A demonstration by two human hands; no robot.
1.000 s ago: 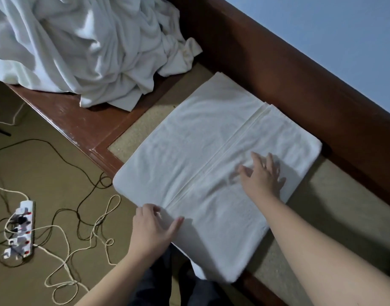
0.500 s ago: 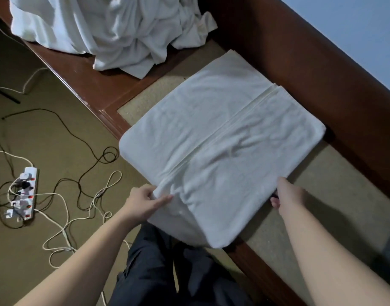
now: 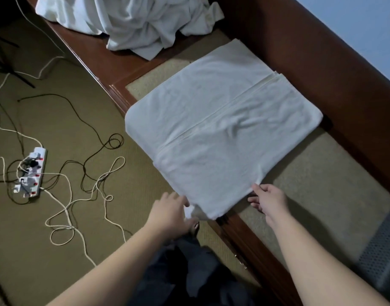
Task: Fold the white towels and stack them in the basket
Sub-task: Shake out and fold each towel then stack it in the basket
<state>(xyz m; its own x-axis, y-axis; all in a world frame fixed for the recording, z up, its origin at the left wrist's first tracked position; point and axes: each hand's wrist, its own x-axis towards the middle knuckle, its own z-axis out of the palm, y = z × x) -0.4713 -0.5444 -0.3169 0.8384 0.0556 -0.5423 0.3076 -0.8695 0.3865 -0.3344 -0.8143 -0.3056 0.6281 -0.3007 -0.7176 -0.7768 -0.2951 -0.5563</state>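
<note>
On the woven mat (image 3: 317,191) set inside the dark wooden frame (image 3: 335,89), a folded white towel (image 3: 222,133) lies flat, with a raised seam running diagonally across its upper face. The near corner of the towel extends past the frame's front rail and overhangs the floor.

The left hand (image 3: 171,214) is at the towel's near corner. Its fingers reach under the overhanging edge and are partly hidden by the cloth; the view is blurred at this point, so whether the fingers close on the fabric cannot be told. The right hand (image 3: 270,203) is at the near right edge of the towel. Its thumb lies on the upper face and its fingers curl beneath the edge, pinching the cloth. Both forearms enter from the bottom of the view.

A crumpled heap of white cloth (image 3: 134,21) rests at the far end of the frame, well apart from the folded towel. On the olive floor (image 3: 35,250) to the left, a white power strip (image 3: 30,173) lies among tangled black and white cables (image 3: 79,195). A blue wall (image 3: 366,29) rises behind the frame. The person's dark trousers (image 3: 185,272) show between the forearms. No basket appears in this view.
</note>
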